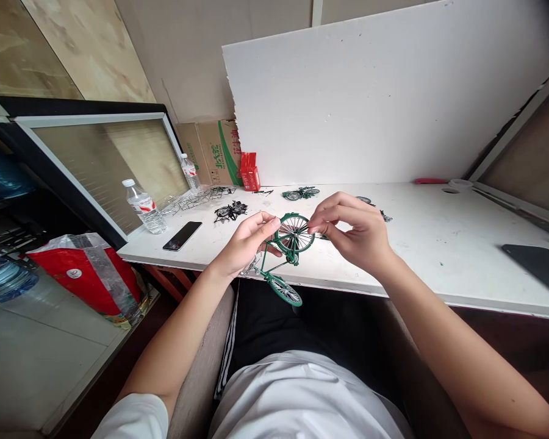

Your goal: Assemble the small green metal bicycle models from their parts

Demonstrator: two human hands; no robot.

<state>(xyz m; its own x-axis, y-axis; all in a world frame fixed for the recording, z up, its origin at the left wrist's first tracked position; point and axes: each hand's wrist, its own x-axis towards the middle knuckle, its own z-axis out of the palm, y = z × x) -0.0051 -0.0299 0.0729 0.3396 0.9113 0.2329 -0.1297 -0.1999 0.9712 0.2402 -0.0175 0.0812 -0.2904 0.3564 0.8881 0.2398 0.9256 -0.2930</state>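
A green model bicycle (268,259) with spoked wheels is held in the air over the table's front edge. My left hand (251,241) is closed around its frame, thumb near the upper wheel (283,244). The other wheel (284,291) hangs lower, tilted toward my lap. At the right side of the upper wheel, my right hand (352,231) is closed in a pinch. Whatever lies between its fingertips is too small to make out; the fingertips seem to touch the wheel's rim or spokes.
On the white table (430,256) lie a black model bicycle (231,211), a green one (301,193), and a phone (182,235). Water bottles (145,207) stand left, near a red box (250,171) and a carton (215,152). A dark flat object (537,266) lies right.
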